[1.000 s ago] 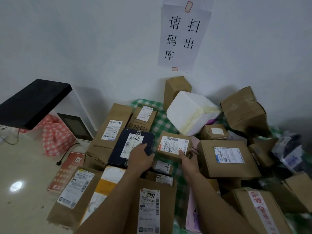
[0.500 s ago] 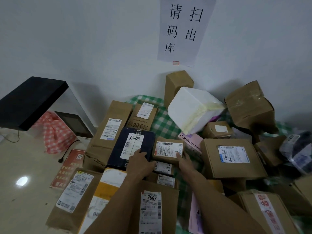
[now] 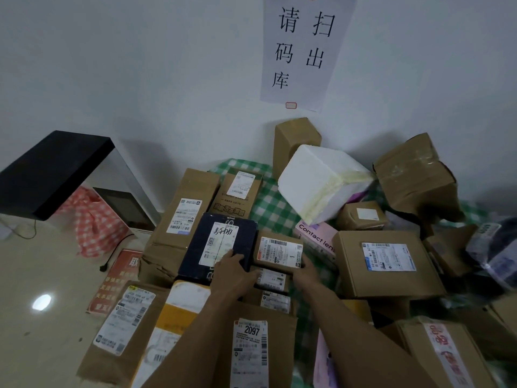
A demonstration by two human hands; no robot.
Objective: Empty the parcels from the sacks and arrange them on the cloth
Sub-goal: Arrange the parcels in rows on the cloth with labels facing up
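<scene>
A green checked cloth lies against the wall under a heap of parcels. A small brown box with a barcode label sits in the middle, close against a dark navy box. My right hand grips the small box at its near right corner. My left hand is at the navy box's near right corner, thumb on top and fingers curled over the edge next to the small box. No sack is in view.
A white foam box leans at the back beside tall and crumpled cartons. A large flat carton lies right, a pink contact-lens box behind. Long cartons lie left, and a "2097" parcel lies near me. A black-topped stand stands left.
The small brown box came down and leftward from a raised tilt and now sits flat beside the navy box. Both hands followed it down.
</scene>
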